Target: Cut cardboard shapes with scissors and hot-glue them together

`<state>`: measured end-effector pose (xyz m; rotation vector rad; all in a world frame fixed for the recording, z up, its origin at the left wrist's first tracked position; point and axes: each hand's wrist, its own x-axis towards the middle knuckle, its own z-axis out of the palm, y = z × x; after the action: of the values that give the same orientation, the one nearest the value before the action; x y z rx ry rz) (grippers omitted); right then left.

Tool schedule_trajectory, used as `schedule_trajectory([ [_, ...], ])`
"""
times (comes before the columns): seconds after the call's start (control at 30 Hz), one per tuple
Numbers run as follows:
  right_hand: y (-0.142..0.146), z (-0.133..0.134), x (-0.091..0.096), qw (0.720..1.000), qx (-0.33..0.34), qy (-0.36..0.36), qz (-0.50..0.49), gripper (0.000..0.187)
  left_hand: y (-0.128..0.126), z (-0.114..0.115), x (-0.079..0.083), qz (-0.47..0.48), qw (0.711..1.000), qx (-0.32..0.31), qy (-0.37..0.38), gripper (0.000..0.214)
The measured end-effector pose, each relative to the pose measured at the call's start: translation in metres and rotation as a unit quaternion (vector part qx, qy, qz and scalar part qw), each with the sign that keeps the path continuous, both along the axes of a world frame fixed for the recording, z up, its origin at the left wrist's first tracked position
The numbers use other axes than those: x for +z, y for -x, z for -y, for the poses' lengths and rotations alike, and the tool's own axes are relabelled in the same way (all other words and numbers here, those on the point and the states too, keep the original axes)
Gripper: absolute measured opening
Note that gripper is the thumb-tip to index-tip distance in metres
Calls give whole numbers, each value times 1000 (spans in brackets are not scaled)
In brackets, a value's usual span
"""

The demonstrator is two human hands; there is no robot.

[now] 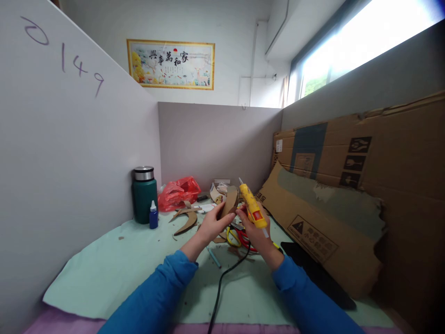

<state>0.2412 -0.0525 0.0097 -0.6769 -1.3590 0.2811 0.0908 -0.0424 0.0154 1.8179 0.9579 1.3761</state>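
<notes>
My left hand (pixel 212 225) grips a curved brown cardboard piece (pixel 230 201) and holds it upright above the table. My right hand (pixel 256 230) is wrapped round a yellow hot glue gun (pixel 252 207), its nozzle pointing up and away, close beside the cardboard piece. The gun's black cord (pixel 222 283) trails down toward me across the pale green mat (pixel 114 269). Both arms wear blue sleeves.
A dark green flask (pixel 144 195) and a small blue bottle (pixel 153 215) stand at the left. A red plastic bag (pixel 179 191), cardboard offcuts (pixel 187 222) and red-handled scissors (pixel 247 241) lie behind my hands. Large cardboard sheets (pixel 347 204) lean along the right wall.
</notes>
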Motion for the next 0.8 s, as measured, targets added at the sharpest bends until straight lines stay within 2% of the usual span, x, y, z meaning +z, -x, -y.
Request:
schedule_trajectory([
  [0.37,0,2,-1,999,-34,-12,32,19,0,3,1,-20,999,-5,-24,66],
  [0.8,0,3,1,999,-19,10,26,20,2,4,1,-70,993,48,-82,68],
])
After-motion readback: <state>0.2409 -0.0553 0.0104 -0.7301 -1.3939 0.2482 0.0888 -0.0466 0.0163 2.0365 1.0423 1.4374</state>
